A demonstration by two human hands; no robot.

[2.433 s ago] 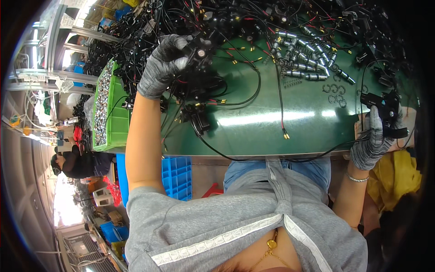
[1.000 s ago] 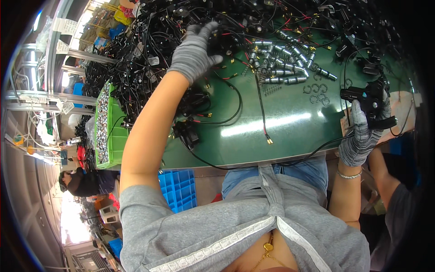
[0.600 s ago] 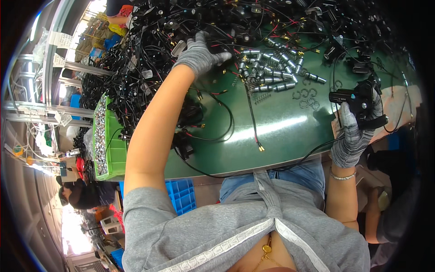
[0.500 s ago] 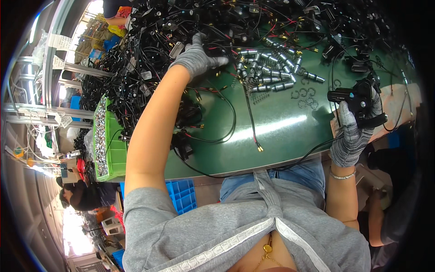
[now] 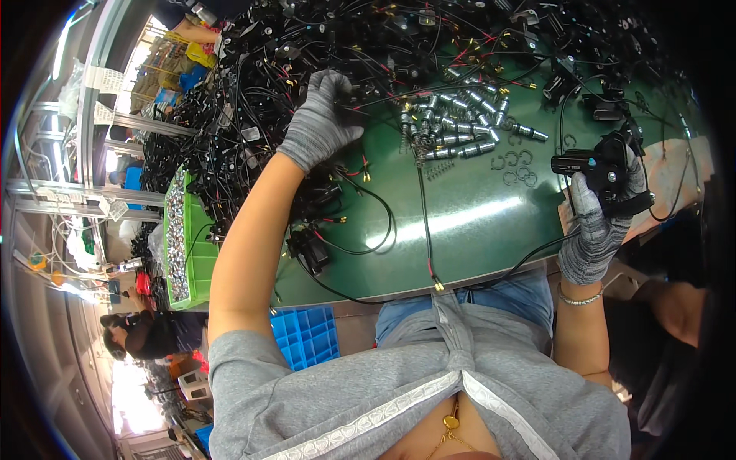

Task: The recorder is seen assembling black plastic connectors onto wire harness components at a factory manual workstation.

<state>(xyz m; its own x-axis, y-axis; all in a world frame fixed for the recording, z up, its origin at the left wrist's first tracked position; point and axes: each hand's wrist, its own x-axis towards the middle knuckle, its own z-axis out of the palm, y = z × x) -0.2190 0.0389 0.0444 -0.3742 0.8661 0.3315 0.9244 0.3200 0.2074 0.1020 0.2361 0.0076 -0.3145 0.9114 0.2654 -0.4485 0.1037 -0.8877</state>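
My right hand (image 5: 594, 230) had its fingers wrapped around a black housing (image 5: 602, 166), the thumb pressed up against its near face and the other fingers behind it. The housing sat just above the palm, a dark bar jutting from it toward 4 o'clock. My left hand (image 5: 316, 126) was over the heap of black cabled assemblies (image 5: 253, 100), thumb spread wide toward 2 o'clock and the other fingers partly curled; from my end I could not tell whether the fingertips had hold of anything.

Beneath the right hand lay a pale sheet (image 5: 668, 172). At 10 o'clock from that hand I saw flat C-shaped rings (image 5: 529, 175) on the green tabletop (image 5: 376, 268), and farther along the same line a loose cluster of silver cylinders (image 5: 478, 148), with coil springs (image 5: 441, 172) beside it. A black cable (image 5: 426, 230) ran from the cluster down to the table edge at 6 o'clock, ending in gold-coloured connectors.

At 7 o'clock from the left hand stood a green bin (image 5: 202, 261) of small metal parts (image 5: 176, 230); at 6 o'clock, below the tabletop, a blue crate (image 5: 303, 337). A co-worker's forearm (image 5: 195, 32) showed at 10 o'clock, and another person's arm (image 5: 678, 310) between 4 and 5 o'clock from my right hand.
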